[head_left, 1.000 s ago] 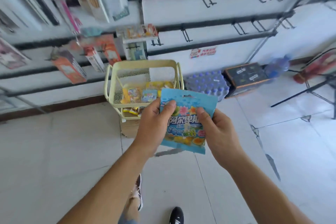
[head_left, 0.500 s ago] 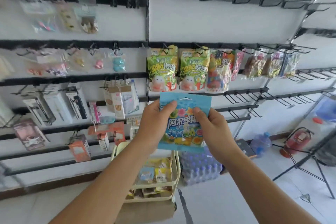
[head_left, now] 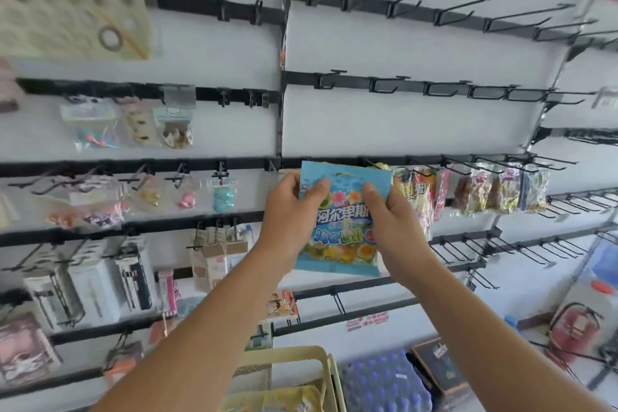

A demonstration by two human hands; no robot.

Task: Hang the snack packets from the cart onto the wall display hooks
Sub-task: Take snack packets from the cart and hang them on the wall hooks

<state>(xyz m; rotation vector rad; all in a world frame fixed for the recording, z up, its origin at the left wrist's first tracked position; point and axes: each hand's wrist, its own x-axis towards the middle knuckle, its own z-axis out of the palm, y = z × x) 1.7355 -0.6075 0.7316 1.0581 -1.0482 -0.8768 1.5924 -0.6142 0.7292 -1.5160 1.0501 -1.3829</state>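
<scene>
Packet (head_left: 341, 221): upright, long axis vertical, top edge at the hook rail (head_left: 200, 165)
Left hand (head_left: 287, 211): pinching upper left corner
Right hand (head_left: 394, 221): pinching upper right edge
Hook: hidden behind packet top, cannot tell alignment

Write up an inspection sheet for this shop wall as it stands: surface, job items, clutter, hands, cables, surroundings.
Surface: white wall panels with black rails; many hooks on the upper rails are bare.
Job's things: blue snack packet held up at the rail of hung snack bags; yellow cart below, more packets inside.
Clutter: small accessories and boxed goods hang on the left panels.
Hands: left hand and right hand each pinch the packet's upper part.
Cables: nothing seen.
Surroundings: bottled water pack, dark box and red fire extinguisher on the floor.
</scene>
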